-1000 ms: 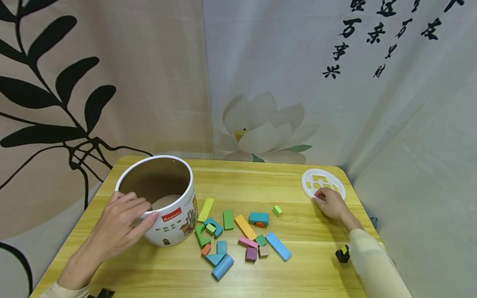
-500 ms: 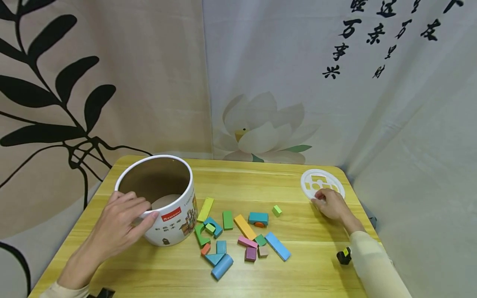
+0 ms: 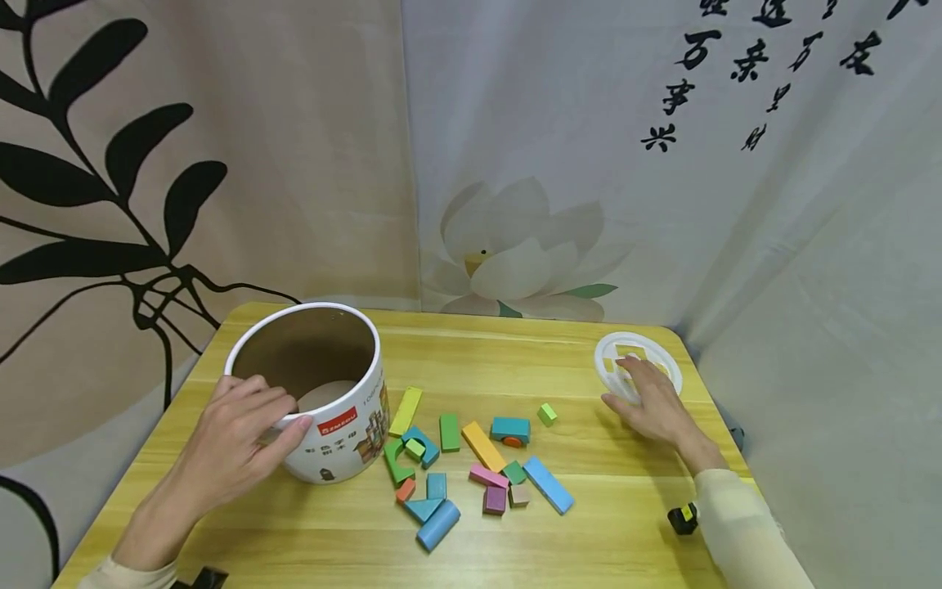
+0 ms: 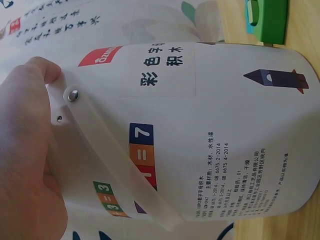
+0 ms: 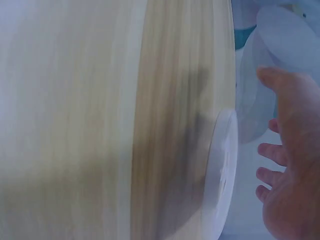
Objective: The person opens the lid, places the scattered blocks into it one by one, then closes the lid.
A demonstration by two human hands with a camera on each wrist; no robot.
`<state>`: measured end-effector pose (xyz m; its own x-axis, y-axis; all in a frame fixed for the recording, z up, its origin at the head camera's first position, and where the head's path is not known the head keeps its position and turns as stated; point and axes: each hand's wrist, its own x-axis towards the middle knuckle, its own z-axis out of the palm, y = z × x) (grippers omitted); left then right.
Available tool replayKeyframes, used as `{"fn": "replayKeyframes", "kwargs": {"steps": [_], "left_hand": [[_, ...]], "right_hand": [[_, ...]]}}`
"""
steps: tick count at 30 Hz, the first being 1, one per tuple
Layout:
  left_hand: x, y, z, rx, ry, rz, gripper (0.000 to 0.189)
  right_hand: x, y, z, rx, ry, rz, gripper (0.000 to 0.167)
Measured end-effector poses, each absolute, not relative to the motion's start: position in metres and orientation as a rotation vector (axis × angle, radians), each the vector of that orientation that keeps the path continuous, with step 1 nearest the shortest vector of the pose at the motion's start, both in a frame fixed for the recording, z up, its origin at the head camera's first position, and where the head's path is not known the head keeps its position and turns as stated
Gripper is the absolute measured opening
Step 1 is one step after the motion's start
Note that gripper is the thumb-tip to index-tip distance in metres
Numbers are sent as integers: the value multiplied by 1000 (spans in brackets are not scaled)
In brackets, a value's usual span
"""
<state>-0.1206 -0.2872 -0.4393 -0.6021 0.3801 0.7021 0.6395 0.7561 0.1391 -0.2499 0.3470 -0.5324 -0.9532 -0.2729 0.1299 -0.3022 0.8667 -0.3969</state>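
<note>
My left hand [image 3: 239,433] grips the near rim of a white tub [image 3: 334,433], fingers over the edge and thumb outside. The tub stands upright at the left of the table, its visible inside bare. In the left wrist view the printed side of the tub [image 4: 175,115] shows, with a white strap handle [image 4: 107,145] fixed by a rivet. My right hand [image 3: 655,405] is above a round white lid [image 3: 611,372] with cut-out shapes, at the table's far right. Its fingers are spread and hold nothing. In the right wrist view the lid [image 5: 220,175] lies flat below that hand [image 5: 295,155].
Several coloured wooden blocks lie scattered mid-table, among them a blue cylinder [image 3: 438,525], an orange block [image 3: 484,447], a long blue block [image 3: 549,484] and a small light-green block [image 3: 547,414]. The wooden table [image 3: 589,540] backs onto a printed curtain [image 3: 545,123].
My right hand has let go of the lid's near edge, its fingers spreading and lifting over it. The lid stays in place. The left hand keeps its grip on the tub.
</note>
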Motion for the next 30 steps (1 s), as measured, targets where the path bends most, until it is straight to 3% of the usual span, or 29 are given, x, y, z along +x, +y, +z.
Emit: {"fn": "replayKeyframes", "kwargs": {"steps": [8,16,30], "left_hand": [[-117,-288,-438,-750,-2305,-514,38],[-117,-287,-439,-758,-2292,-512,45],[-116,-287,-437,-756,-2315,-487,31]], "right_hand": [[-237,310,-526,596,-2933,633,84],[-228,275,-531,782,-2891,565,85],[-227,240,-543,955,-2874,450,61]]}}
